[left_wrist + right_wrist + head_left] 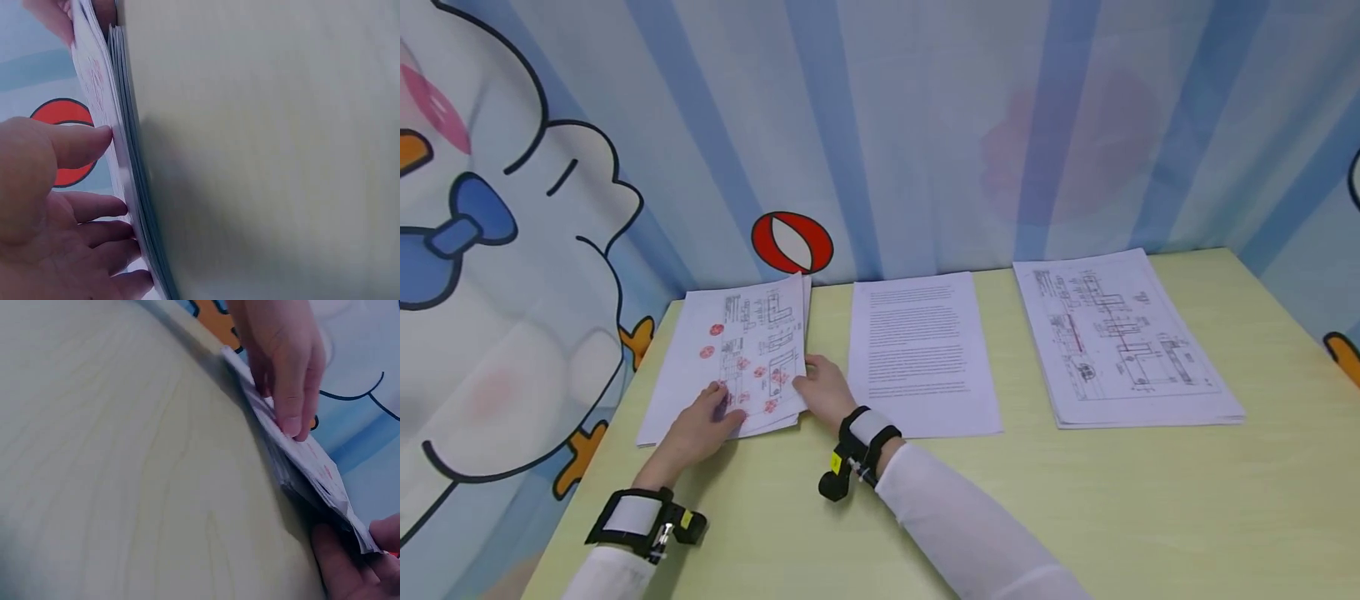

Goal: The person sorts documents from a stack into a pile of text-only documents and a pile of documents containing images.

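Observation:
A stack of printed drawing sheets [752, 333] with red stamp marks lies at the left of the table. My right hand [826, 392] pinches its lower right edge; in the right wrist view the thumb lies above the sheets and the fingers [337, 556] beneath, with that edge lifted off the table. My left hand [700, 429] rests its fingertips on the lower part of the stack, fingers spread and not gripping. Seen from the left wrist, the left thumb [84, 144] and fingers touch the near edge of the layered sheets [128, 150].
A page of typed text [917, 342] lies in the middle, close to the right hand. Another stack of drawing sheets [1127, 342] is at the right. The pale wooden table [1120, 508] meets a striped cartoon curtain [925, 150] at the back and left.

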